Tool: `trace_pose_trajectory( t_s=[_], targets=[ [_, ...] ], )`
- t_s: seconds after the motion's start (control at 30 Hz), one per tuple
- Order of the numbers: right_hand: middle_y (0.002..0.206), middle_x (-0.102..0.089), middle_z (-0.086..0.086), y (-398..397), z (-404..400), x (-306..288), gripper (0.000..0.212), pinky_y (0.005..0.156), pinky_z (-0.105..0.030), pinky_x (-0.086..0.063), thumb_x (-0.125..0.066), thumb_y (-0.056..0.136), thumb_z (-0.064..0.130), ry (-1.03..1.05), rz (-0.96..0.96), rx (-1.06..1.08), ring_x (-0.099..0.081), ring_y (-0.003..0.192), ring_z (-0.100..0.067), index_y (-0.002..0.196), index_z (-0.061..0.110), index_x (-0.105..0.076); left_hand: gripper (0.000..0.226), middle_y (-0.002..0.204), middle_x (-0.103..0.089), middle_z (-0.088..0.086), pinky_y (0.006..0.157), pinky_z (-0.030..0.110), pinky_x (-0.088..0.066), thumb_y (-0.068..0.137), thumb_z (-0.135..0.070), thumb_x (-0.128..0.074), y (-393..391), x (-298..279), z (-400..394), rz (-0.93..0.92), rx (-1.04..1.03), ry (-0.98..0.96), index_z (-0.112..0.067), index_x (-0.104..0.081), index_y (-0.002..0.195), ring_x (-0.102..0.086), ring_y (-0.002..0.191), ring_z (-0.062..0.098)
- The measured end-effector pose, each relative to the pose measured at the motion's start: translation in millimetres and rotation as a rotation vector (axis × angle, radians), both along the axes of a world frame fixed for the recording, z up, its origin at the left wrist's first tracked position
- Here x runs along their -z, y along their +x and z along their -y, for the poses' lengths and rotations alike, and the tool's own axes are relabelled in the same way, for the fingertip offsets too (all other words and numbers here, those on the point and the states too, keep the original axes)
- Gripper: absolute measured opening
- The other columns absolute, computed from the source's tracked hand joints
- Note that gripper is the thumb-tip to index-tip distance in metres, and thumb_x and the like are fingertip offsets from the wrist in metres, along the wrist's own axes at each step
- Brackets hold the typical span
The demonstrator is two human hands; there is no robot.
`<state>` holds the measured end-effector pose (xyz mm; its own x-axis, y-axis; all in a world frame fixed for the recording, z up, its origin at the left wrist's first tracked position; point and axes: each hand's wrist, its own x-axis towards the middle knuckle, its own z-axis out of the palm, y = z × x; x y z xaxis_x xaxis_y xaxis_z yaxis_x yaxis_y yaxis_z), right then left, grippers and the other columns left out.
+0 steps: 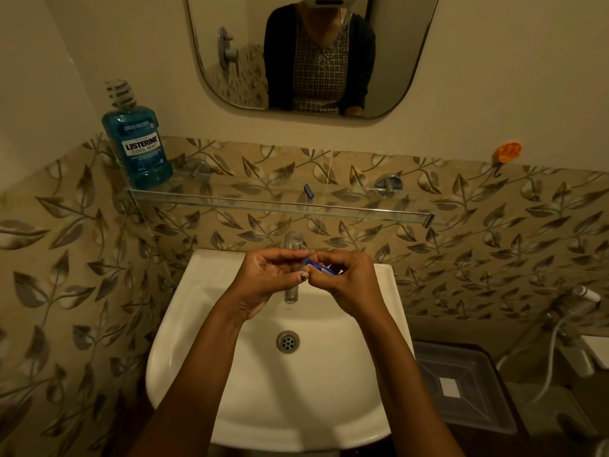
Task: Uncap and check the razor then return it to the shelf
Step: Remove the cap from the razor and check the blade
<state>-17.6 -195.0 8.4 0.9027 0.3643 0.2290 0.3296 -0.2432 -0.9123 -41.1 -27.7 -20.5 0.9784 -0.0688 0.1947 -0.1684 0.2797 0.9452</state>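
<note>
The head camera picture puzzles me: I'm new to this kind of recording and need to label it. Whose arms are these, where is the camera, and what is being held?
There is no machine here. The camera sits on a person's head and looks forward and down, so the two bare arms reaching in from the bottom are the wearer's own. The mirror above shows the same person's torso reflected.

The left hand and right hand meet over a white sink, just in front of the tap. Together they hold a small blue razor; fingers hide most of it, so I cannot tell whether its cap is off.

Behind, a glass shelf carries a blue mouthwash bottle at its left end and one small blue piece near the middle.
</note>
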Motion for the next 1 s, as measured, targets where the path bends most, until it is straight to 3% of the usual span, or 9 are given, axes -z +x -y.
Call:
trace_pose_trajectory(
  t_s=[0.23,0.3,0.37,0.4,0.5,0.63,0.7,0.8,1.0],
  targets=[
    [0.088,-0.071,-0.019,6,-4,7,0.020,0.074,-0.054,-0.055,-0.072,0.074,0.015,0.039,0.004,0.034,-0.062,0.080,-0.035,0.093,0.008,-0.072,0.034,0.102,-0.075,0.000,0.083,0.021,-0.053,0.071,0.005,-0.067,4,3,-2,-0.015,-0.019,-0.015,-0.012,-0.070,0.101,-0.065,0.106,0.017],
    [0.088,-0.072,-0.017,9,-1,4,0.018,0.069,-0.041,-0.058,-0.070,0.076,0.007,0.119,-0.036,-0.039,-0.066,0.080,-0.028,0.093,0.004,-0.071,0.036,0.104,-0.075,0.001,0.084,0.021,-0.052,0.070,-0.001,-0.068,3,5,-2,-0.022,0.001,-0.032,-0.011,-0.069,0.104,-0.065,0.107,0.018],
    [0.079,-0.072,-0.002,12,2,3,0.015,0.061,-0.018,-0.052,-0.066,0.079,0.004,0.190,-0.080,-0.117,-0.066,0.070,-0.007,0.093,0.006,-0.071,0.038,0.104,-0.075,0.001,0.084,0.021,-0.052,0.067,-0.011,-0.076,2,4,-2,-0.031,0.024,-0.063,-0.013,-0.069,0.104,-0.065,0.108,0.017],
    [0.071,-0.071,0.007,13,3,4,0.015,0.058,-0.014,-0.048,-0.063,0.081,0.004,0.224,-0.108,-0.141,-0.062,0.063,-0.002,0.093,0.008,-0.071,0.042,0.104,-0.075,0.001,0.084,0.021,-0.052,0.063,-0.020,-0.081,2,2,-1,-0.038,0.027,-0.080,-0.014,-0.070,0.103,-0.065,0.107,0.017],
    [0.054,-0.062,0.009,15,3,11,0.010,0.052,-0.021,-0.041,-0.063,0.080,0.016,0.387,-0.260,-0.193,-0.048,0.050,-0.005,0.084,0.017,-0.071,0.052,0.103,-0.075,-0.001,0.085,0.023,-0.053,0.054,-0.035,-0.086,3,-2,0,-0.040,0.017,-0.119,-0.016,-0.072,0.100,-0.066,0.104,0.016],
    [0.057,-0.058,0.008,16,2,15,0.014,0.050,-0.018,-0.043,-0.069,0.062,0.031,0.701,-0.486,-0.391,-0.046,0.048,-0.007,0.064,0.019,-0.062,0.055,0.106,-0.074,0.000,0.083,0.022,-0.053,0.052,-0.035,-0.087,6,-6,1,-0.058,0.015,-0.145,-0.016,-0.071,0.101,-0.067,0.104,0.017],
    [0.059,-0.059,0.007,16,2,16,0.036,0.050,-0.018,-0.045,-0.081,0.056,0.037,0.850,-0.575,-0.500,-0.049,0.048,-0.006,0.067,0.013,-0.057,0.059,0.108,-0.074,0.001,0.083,0.022,-0.053,0.052,-0.036,-0.087,7,-5,2,-0.067,0.007,-0.142,-0.015,-0.069,0.103,-0.066,0.105,0.019],
    [0.062,-0.063,0.009,15,1,17,0.030,0.054,-0.015,-0.043,-0.079,0.061,0.044,0.961,-0.586,-0.615,-0.052,0.052,-0.003,0.076,0.021,-0.066,0.060,0.110,-0.073,0.002,0.083,0.022,-0.053,0.052,-0.035,-0.087,9,-3,3,-0.072,-0.005,-0.147,-0.014,-0.068,0.106,-0.065,0.107,0.021],
    [0.066,-0.065,0.011,16,0,18,0.028,0.057,-0.014,-0.041,-0.076,0.065,0.045,1.023,-0.623,-0.662,-0.053,0.056,-0.002,0.082,0.024,-0.067,0.060,0.109,-0.073,0.002,0.082,0.021,-0.054,0.050,-0.033,-0.088,11,-3,-1,-0.087,-0.036,-0.180,-0.014,-0.070,0.103,-0.065,0.107,0.021]
  ],
)
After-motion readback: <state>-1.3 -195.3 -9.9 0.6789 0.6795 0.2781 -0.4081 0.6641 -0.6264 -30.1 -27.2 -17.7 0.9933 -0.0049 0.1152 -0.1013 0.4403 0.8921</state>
